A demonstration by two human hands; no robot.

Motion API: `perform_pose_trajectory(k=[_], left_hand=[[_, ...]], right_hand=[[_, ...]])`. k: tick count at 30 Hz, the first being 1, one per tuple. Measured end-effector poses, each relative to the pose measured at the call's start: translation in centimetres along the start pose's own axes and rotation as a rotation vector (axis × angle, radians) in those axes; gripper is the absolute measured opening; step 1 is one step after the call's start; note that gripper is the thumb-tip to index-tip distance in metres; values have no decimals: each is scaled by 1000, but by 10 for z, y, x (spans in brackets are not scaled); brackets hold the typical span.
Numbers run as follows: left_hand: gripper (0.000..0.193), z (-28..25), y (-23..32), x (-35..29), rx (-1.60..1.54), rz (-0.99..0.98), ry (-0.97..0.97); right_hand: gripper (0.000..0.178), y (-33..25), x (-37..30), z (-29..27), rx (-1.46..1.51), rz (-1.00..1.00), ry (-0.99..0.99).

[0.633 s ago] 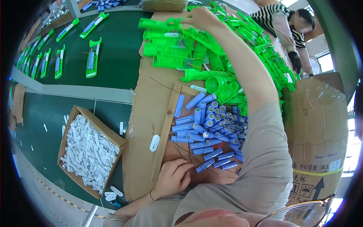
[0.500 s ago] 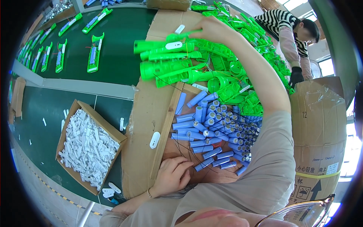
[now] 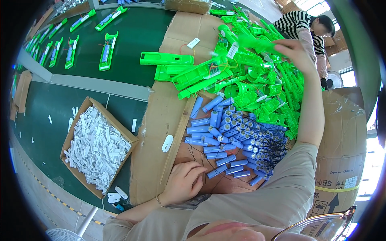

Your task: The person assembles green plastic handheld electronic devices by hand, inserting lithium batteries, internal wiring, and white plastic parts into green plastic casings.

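My right hand point(image 3: 295, 52) reaches over the heap of green plastic shells point(image 3: 277, 88), fingers closed on the end of a green plastic shell point(image 3: 259, 43) that is smeared by motion. A white oblong piece point(image 3: 232, 50) shows beside the shell's left end. My left hand point(image 3: 185, 180) rests on the cardboard, loosely curled, with nothing visible in it. Close to its fingertips lie blue cylindrical batteries point(image 3: 217, 171) with thin black wires. A few green shells point(image 3: 167, 58) lie at the left of the heap, one with a small circuit board inside.
A wooden strip point(image 3: 177, 140) borders the batteries. Left of it stands a carton point(image 3: 134, 139) of small white parts. Assembled green units point(image 3: 106, 54) sit in rows on the dark green table point(image 3: 138, 36). A tall carton point(image 3: 341, 132) stands at right; a person point(image 3: 297, 24) works behind.
My right hand has swung right from the heap's left side to above its right part, with a green shell in it. Shells at left have shifted. My left hand stays put.
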State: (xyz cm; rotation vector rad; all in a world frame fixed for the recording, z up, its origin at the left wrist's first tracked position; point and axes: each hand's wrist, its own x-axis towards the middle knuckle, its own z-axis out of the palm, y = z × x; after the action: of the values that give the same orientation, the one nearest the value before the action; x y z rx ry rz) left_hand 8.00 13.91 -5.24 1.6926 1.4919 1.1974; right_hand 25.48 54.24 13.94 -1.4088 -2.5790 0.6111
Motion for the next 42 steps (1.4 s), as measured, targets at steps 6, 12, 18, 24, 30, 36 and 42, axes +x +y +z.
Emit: perform_pose_trajectory(k=[6,12,18,24,30,36,42], left_hand=[[28,1,1,0,8,20,2],[25,1,5,0,41,21,47],[24,4,4,-3,74,32,77],[23,7,2,-5,55,58,121],[23,10,2,-6,48,116,134],[25,10,5,-19,-28,225,242],[37,-43,71,-28,-80,338,667]], right_hand=[[47,100,-16,-42,122,225,354],[55,73,-35,19,-609,53,200],[49,-83,-37,118,-347,-623,-33],[38,-125,-28,173,-704,-923,-121],[24,-113,-34,122,-115,-764,-59],[18,-130,-125,81,587,-558,343],[20,-175,-237,103,975,-488,280]])
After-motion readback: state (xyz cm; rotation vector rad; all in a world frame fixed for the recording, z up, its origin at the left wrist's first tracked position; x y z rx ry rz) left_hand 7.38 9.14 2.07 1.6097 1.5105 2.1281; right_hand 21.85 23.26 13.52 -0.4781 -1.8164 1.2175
